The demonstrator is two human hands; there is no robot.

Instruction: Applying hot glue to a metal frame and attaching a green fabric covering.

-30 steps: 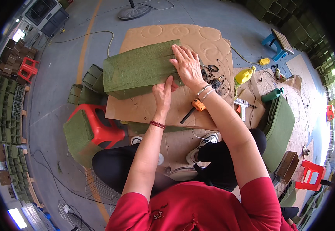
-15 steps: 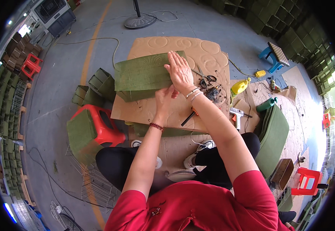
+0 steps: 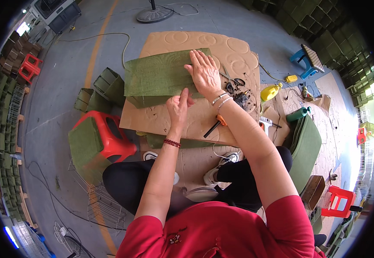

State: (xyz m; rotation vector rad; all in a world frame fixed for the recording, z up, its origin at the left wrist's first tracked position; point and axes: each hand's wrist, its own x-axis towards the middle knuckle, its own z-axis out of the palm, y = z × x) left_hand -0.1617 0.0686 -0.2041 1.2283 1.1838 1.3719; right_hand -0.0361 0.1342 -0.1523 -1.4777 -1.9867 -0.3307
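Sitting low over the floor, we have our knees drawn up under a brown cardboard sheet [image 3: 238,56] that serves as our board, its near edge just past our white shoes [image 3: 215,174]. Closest on it, near that edge and to the right, lies an orange-handled tool [image 3: 215,124]. Our left hand [image 3: 179,107] comes next, a red bead bracelet [image 3: 172,142] on the wrist; its fingers are curled in and the thumb stands up, the fingertips pinching or pressing at the near edge of the green fabric piece [image 3: 161,77] (whether they actually clamp the cloth we cannot tell). Our right hand [image 3: 205,74] lies beyond it, flat and spread, palm down on the right end of that fabric, silver bangles [image 3: 220,100] at the wrist. So the hands are close together but not touching, both on the cloth's right part, while the rest of the green fabric runs out leftward past the board's left edge. Right of the right hand, toward the board's right edge, we see scissors [image 3: 234,79] and a dark clutter of small bits. Off the board, a red stool [image 3: 109,135] draped in green stands at our left, a yellow bottle [image 3: 270,91] at our right, and a fan base [image 3: 154,15] beyond the far edge.
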